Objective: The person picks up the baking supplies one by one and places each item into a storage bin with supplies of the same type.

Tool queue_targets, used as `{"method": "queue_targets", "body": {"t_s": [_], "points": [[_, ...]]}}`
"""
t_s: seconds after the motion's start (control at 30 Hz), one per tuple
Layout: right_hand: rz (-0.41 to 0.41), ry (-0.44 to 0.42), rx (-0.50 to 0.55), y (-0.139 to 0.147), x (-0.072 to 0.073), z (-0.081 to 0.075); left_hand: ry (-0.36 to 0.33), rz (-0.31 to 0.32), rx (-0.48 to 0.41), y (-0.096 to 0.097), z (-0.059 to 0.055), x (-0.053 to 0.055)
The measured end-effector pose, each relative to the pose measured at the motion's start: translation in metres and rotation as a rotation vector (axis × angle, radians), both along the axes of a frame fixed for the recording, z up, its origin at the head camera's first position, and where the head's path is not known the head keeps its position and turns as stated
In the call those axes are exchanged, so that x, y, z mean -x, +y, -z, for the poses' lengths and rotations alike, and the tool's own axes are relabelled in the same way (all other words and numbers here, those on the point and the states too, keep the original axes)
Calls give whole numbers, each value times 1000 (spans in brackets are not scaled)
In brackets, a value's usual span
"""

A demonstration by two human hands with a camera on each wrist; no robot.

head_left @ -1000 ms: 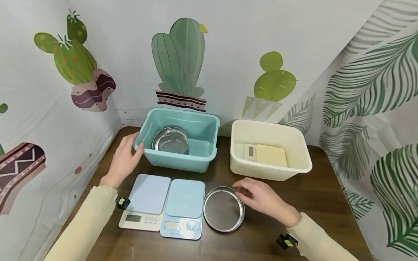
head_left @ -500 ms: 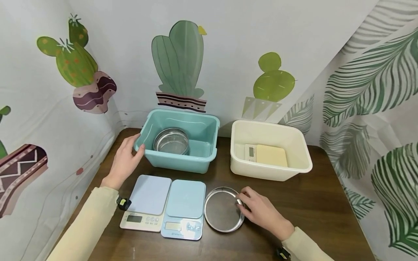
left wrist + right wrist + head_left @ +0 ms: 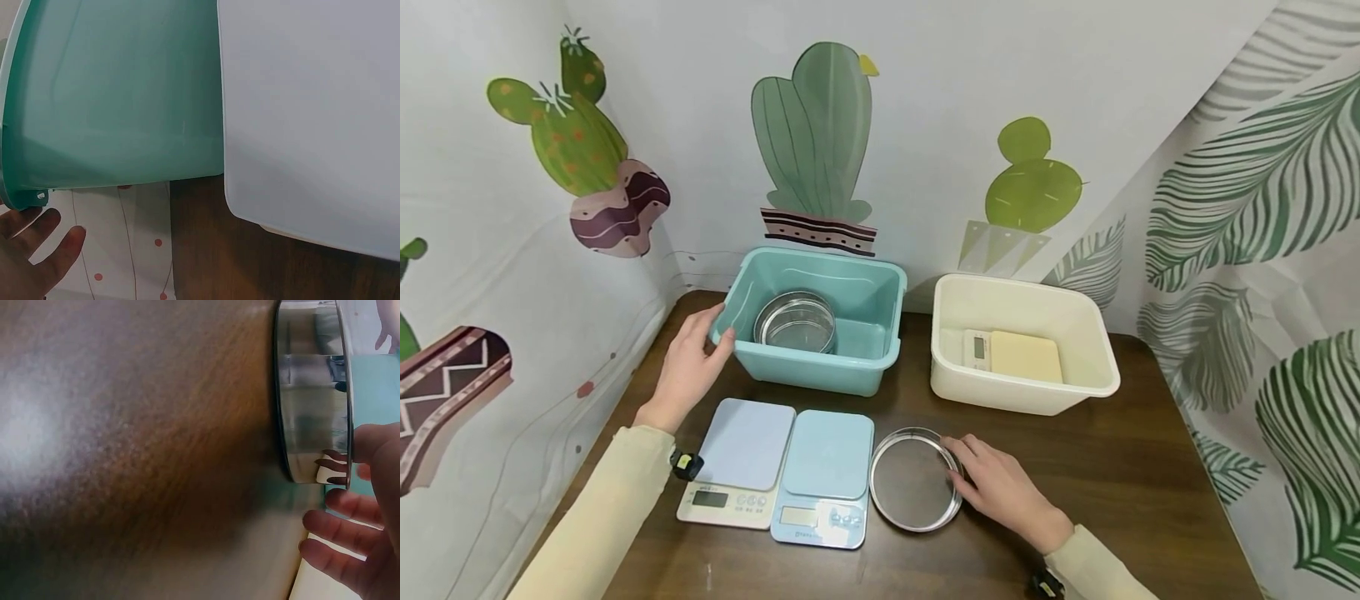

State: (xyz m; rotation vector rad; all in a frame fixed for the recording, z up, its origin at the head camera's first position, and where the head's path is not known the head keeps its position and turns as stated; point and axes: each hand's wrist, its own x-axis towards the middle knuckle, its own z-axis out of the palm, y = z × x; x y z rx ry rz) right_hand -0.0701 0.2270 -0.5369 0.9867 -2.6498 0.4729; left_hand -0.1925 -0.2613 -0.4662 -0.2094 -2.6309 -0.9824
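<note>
A round metal sieve (image 3: 912,483) lies flat on the table in the head view. My right hand (image 3: 996,487) is at its right rim, with thumb and index finger over the edge. In the right wrist view the thumb (image 3: 370,439) touches the sieve's (image 3: 312,419) rim, while the other fingers (image 3: 344,534) spread loosely beside its outer wall. At the left end of the teal bin (image 3: 812,367), my left hand (image 3: 688,358) rests its fingertips on the rim; the left wrist view has the thumb apart from it. Metal sieves (image 3: 795,323) sit inside this bin.
A lavender-topped kitchen scale (image 3: 747,446) and a light blue scale (image 3: 827,454) lie side by side left of the sieve. The cream bin (image 3: 1022,396) at the back right holds a yellow-topped scale (image 3: 1026,357). Behind the brown table (image 3: 1120,467) hangs a cactus-print cloth (image 3: 925,125).
My right hand has come from the far right edge of the sieve slightly right and down, settling at its rim. My left hand has stayed at the teal bin, and the sieve has not moved.
</note>
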Motion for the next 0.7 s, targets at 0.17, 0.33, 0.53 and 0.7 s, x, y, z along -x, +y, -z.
{"method": "queue_targets", "body": {"t_s": [0.17,0.33,0.53,0.7], "points": [[21,-20,-2,0,-1,1,3,-2,-8,-1,0,-1],[43,-84,8,0,-3,2,-3,-4,-13,0,-1,-2],[58,-201,33,1,-1,2,9,-5,-6,-1,-1,-1],[51,-326,91,2,2,0,10,-11,-2,-3,1,0]]}}
